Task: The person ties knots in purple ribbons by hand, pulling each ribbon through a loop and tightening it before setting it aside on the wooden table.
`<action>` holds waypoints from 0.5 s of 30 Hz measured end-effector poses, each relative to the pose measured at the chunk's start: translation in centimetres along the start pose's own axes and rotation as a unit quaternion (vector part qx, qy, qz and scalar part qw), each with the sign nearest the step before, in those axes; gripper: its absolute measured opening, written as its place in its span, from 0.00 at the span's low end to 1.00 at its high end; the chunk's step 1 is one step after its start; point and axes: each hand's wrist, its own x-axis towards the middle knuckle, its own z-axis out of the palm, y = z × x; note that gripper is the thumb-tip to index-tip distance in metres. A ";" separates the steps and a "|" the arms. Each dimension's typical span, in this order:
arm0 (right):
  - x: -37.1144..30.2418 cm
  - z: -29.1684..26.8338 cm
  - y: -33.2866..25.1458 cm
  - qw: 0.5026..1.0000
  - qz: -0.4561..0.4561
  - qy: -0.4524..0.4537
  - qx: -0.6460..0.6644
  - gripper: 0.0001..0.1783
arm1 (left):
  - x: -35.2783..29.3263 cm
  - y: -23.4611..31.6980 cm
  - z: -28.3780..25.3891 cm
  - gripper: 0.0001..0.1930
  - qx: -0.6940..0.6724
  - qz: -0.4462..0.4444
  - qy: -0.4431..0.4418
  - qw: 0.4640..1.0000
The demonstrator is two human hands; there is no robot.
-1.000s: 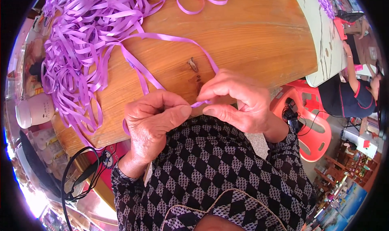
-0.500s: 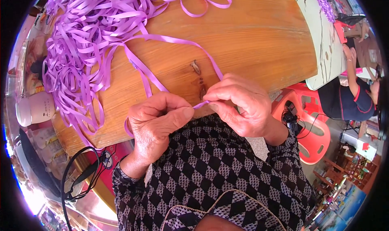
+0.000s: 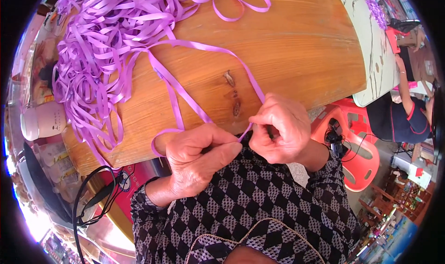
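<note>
A narrow purple ribbon runs from the pile across the table to my hands. My left hand pinches it between thumb and forefinger at the table's near edge. Just to the right, my right hand is closed on the same ribbon, its fingers curled. A short stretch of ribbon shows taut between the two hands. Whether it holds a knot there is too small to tell. Another strand slants from the pile down to my left hand, and a loop hangs beside that wrist.
A large heap of purple ribbon covers the left part of the wooden table. A pale jar and black cables are at the left. On the right are a red plastic chair, a marble-patterned table and another person.
Both hands have moved slightly right and down. My left thumb now points toward the curled right fingers, and the ribbon stretch between the hands has tilted upward to the right.
</note>
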 end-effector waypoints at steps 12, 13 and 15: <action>1.7 -0.3 -1.4 0.987 -0.040 -0.131 0.081 0.07 | -0.4 0.5 -1.4 0.01 -0.004 0.031 0.004 0.999; 1.7 -0.3 -1.5 0.987 -0.042 -0.131 0.084 0.07 | -0.7 0.7 -1.9 0.01 0.027 0.046 -0.008 0.999; 1.6 -0.5 -1.9 0.977 -0.030 -0.169 0.124 0.07 | -1.4 1.3 -2.8 0.02 0.090 0.076 -0.032 0.993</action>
